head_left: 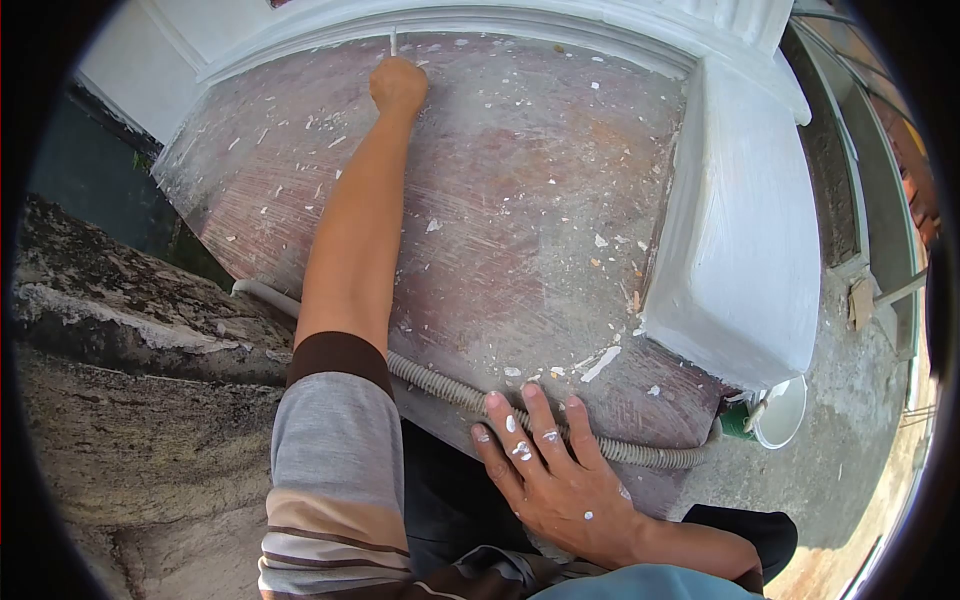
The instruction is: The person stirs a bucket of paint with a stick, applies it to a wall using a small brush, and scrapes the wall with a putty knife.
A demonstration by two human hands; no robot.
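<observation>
My left hand (399,84) is stretched far forward and closed in a fist. From it a thin whitish stick-like tool (394,42) points to the foot of the white moulding (450,22); its kind cannot be made out. My right hand (560,480) lies palm down with fingers spread, white paint spots on its fingers and back. Its fingers reach across a ribbed grey hose (440,383) at the near edge of the worn reddish-grey slab (480,240). White flakes are scattered over the slab.
To the right of the slab rises a white-painted block (745,230). Beside its foot, lower down, a white bucket (782,415) shows on a concrete floor (850,450). A rough, stained wall (150,430) borders the left, with a dark gap (110,190) beyond it.
</observation>
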